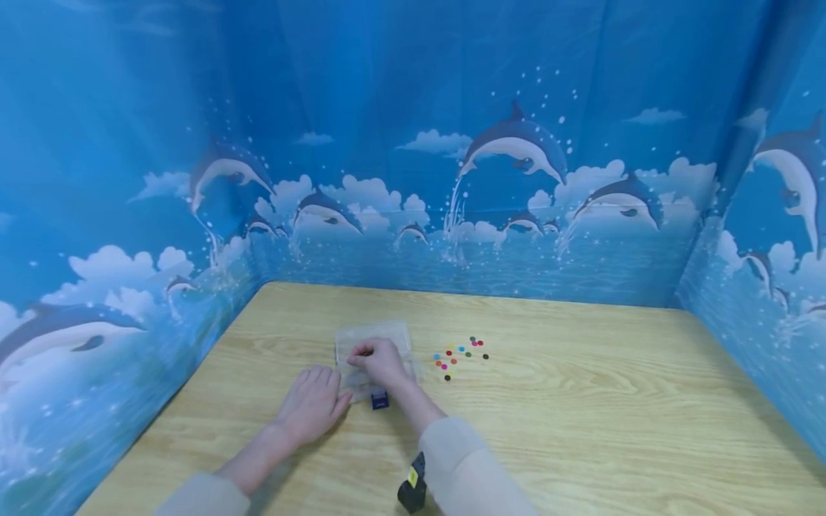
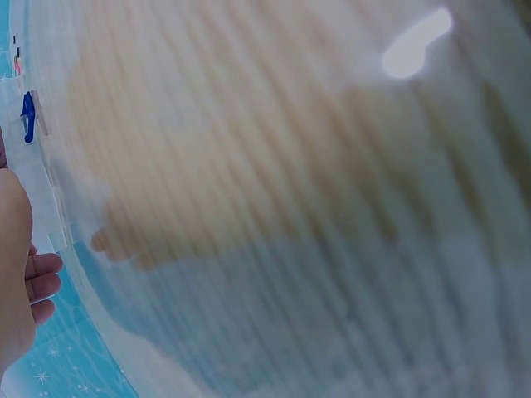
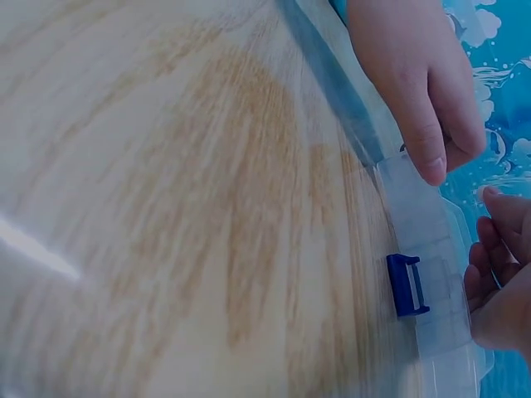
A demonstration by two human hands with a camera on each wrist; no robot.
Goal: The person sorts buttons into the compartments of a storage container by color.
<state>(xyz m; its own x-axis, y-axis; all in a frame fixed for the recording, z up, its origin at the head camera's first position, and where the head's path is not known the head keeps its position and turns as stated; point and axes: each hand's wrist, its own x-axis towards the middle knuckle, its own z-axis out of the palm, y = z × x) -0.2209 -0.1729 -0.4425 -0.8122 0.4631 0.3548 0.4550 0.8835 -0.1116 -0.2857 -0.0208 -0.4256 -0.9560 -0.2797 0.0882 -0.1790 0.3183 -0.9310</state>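
- Nearest is a black device (image 1: 413,487) with a yellow label, just beside the right sleeve (image 1: 461,455); what it is exactly, I cannot tell.
- The left hand (image 1: 310,405) rests at the near left corner of the box (image 3: 415,215). In the head view its fingers lie rather straight and near to each other, and the thumb touches the corner.
- At the near side of the box is a blue latch (image 1: 380,400), standing out from the wall.
- The box is on the table (image 1: 581,408), in front of the person, and is of clear plastic. I judge it light and quite stiff, a little slippery on its smooth walls; the latch is perhaps the part easiest to break. A good hold would be by the side walls or the corner, and not by the latch.
- The right hand (image 1: 381,362) is above the box, its thumb and forefinger brought together like in a pinch. If something small is between them, I cannot tell.
- To the right of the box, apart from it, small coloured discs (image 1: 454,361) lie scattered. They look light, hard and thin, so fingertips at the rim should serve best.
- Farthest, behind the table, hangs a blue curtain (image 1: 361,107) with dolphins.
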